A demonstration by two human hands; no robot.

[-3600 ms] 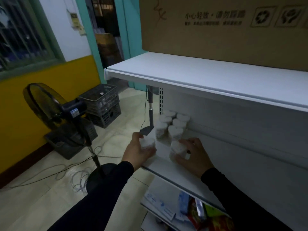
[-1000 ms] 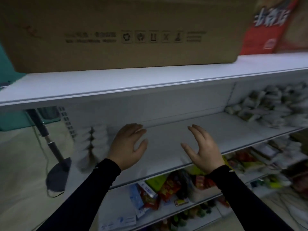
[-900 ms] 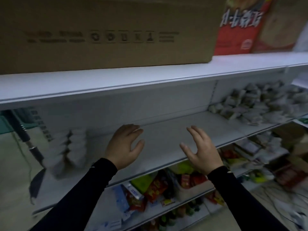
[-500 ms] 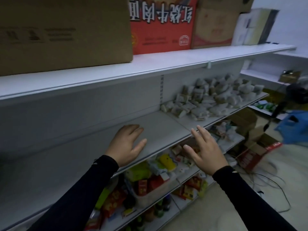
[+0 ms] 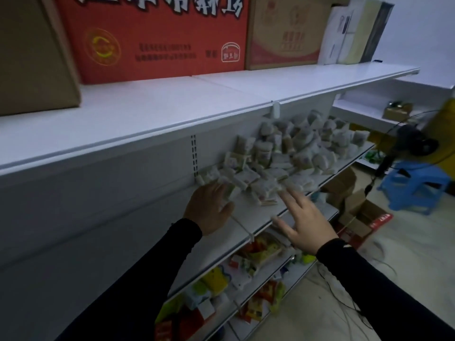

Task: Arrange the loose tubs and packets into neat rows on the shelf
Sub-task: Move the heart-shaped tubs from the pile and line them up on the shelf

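Both hands reached toward the heap (image 5: pixel 290 156) of tubs and packets on the middle shelf (image 5: pixel 248 217). The left hand (image 5: pixel 209 207) lay with its fingers loosely spread at the near-left edge of the heap, its fingertips at or just touching the nearest packets; blur made actual contact hard to judge. The right hand (image 5: pixel 305 220) hovered over the shelf's front edge, fingers straight and fanned, holding nothing, pointing at the low packets on the near side of the heap. Neither hand pinched anything.

The heap sprawled from the shelf's back wall to near its front lip, with tubs (image 5: pixel 263 151) standing or leaning among flat packets (image 5: pixel 246 178), none in a row. The stretch of shelf to the left of the heap was bare, which likely explained the approach from that side: the goods could be drawn there and lined up. The spread fingers suggested a gathering or sorting move rather than a single pick.

Above, a red box (image 5: pixel 152 38) and cardboard boxes sat on the top shelf. Coloured packets (image 5: pixel 261 252) filled the lower shelves. A fan (image 5: pixel 413 143) and blue stool (image 5: pixel 413 185) stood far right.
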